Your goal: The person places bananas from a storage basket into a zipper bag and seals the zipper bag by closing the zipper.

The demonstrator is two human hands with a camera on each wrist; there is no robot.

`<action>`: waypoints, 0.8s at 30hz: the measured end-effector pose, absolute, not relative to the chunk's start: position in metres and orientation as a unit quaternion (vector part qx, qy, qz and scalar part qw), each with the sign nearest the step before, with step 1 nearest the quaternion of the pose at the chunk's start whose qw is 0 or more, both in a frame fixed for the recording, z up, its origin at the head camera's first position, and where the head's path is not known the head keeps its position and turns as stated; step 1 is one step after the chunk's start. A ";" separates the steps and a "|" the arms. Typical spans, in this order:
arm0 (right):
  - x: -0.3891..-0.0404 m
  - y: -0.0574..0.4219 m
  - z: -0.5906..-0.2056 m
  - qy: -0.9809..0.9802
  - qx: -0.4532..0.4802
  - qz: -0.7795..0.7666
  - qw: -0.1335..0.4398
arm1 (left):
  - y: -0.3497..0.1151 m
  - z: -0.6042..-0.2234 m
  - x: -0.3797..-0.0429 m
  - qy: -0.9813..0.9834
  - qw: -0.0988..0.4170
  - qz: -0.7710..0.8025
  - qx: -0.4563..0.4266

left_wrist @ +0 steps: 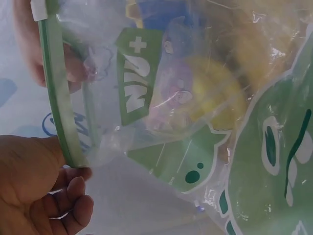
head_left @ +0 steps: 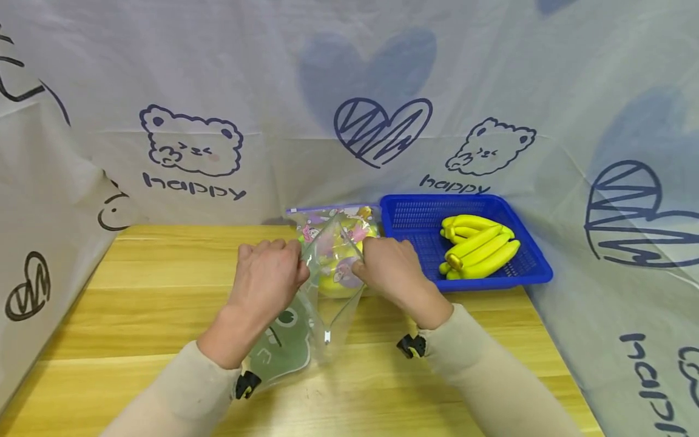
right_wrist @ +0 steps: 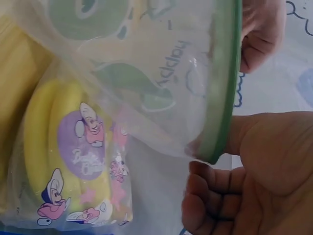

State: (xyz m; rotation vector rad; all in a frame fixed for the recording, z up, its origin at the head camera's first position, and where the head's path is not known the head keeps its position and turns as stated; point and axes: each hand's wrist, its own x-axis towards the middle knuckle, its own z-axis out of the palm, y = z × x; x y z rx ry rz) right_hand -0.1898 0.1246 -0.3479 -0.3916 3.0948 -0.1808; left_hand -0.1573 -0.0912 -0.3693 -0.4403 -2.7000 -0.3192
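A clear zip bag (head_left: 286, 349) with a green cartoon print and a green zip edge (left_wrist: 57, 93) is stretched between both hands above the table. Its mouth is spread into a diamond shape in the head view. My left hand (head_left: 270, 270) pinches one side of the zip edge, thumb against fingers. Opposite it, my right hand (head_left: 393, 270) pinches the other side the same way. Behind the green bag lies a second zip bag (right_wrist: 80, 147), purple-edged with pink and purple cartoon prints, holding yellow bananas (right_wrist: 41, 132). The green bag partly covers it in the head view.
A blue plastic basket (head_left: 537, 267) stands at the back right, beside the purple-edged bag, with yellow bananas (head_left: 480, 249) inside. Underneath is a wooden table (head_left: 164, 273). White printed cloth (head_left: 295, 79) hangs behind and at both sides.
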 end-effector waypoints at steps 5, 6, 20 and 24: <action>-0.189 0.123 -0.357 0.988 -0.140 -0.052 -0.036 | -0.092 -0.374 -0.159 -0.963 0.191 -0.121 -0.149; -0.189 0.123 -0.359 0.987 -0.143 -0.052 -0.043 | -0.092 -0.374 -0.159 -0.963 0.188 -0.120 -0.149; -0.190 0.155 -0.358 0.974 -0.117 -0.186 -0.061 | -0.092 -0.370 -0.159 -0.971 0.116 -0.173 -0.119; -0.198 0.188 -0.354 0.973 -0.093 -0.193 -0.088 | -0.092 -0.370 -0.159 -0.971 0.107 -0.183 -0.114</action>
